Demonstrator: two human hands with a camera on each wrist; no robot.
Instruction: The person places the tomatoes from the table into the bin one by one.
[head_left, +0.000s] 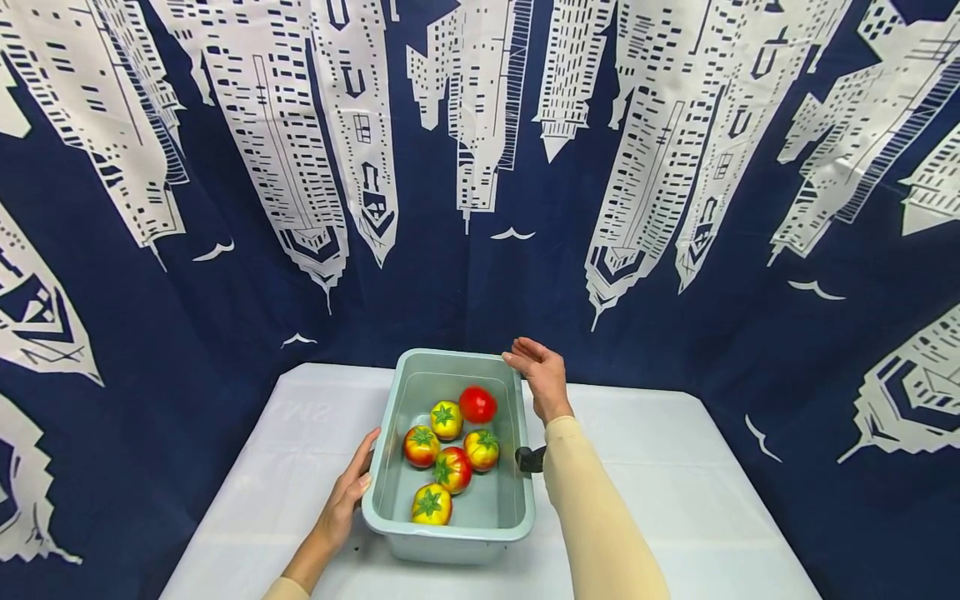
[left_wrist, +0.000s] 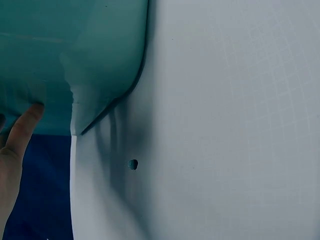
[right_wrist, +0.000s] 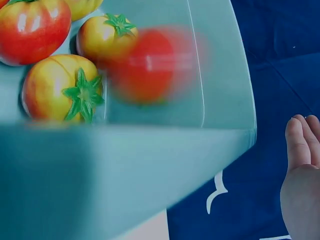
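A pale green plastic bin stands on the white table, with several red-and-yellow tomatoes inside, most with a green star-shaped calyx upward. At the far right inside it is a redder tomato, which looks blurred in the right wrist view. My left hand rests against the bin's outer left side; in the left wrist view a finger reaches along the wall. By the far right corner, my right hand is raised beside the rim with its fingers extended and nothing held.
The white tabletop extends on both sides of the bin. Behind it hangs a navy cloth printed with white upside-down buildings. A small dark speck lies on the table near the bin.
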